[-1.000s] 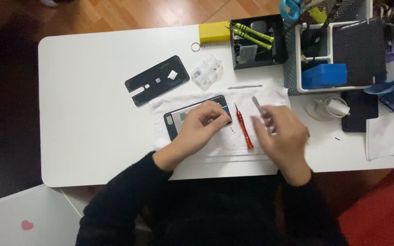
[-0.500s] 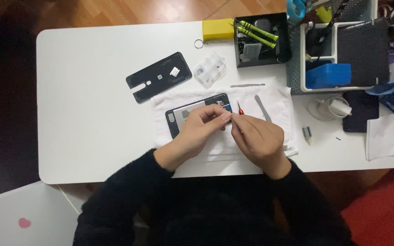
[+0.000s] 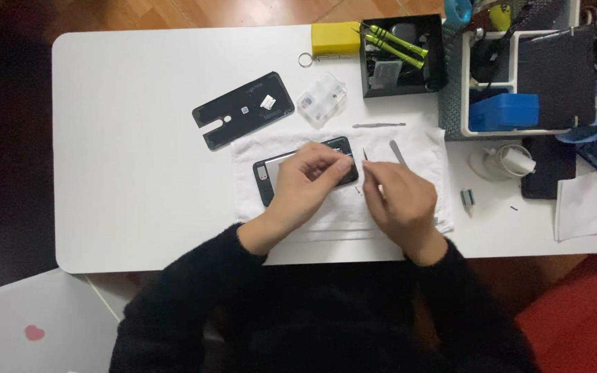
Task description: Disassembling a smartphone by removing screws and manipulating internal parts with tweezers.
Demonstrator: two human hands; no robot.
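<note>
white table (image 3: 139, 138) — towel (image 3: 264, 200), black back cover (image 3: 243, 110), yellow box (image 3: 336, 38).

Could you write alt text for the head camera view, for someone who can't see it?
Seen from above, a person's left hand steadies an opened phone on a white cloth while the right hand holds a thin tool beside it. The phone's removed back cover and a black tray of screwdrivers lie farther up the white table.

Smooth matt white table (image 3: 139, 138), soft white cloth (image 3: 423, 148), glossy black phone (image 3: 267, 178), glossy dark plastic back cover (image 3: 236, 114), shiny metal spudger (image 3: 396, 150), fuzzy black sleeves (image 3: 195, 297).
</note>
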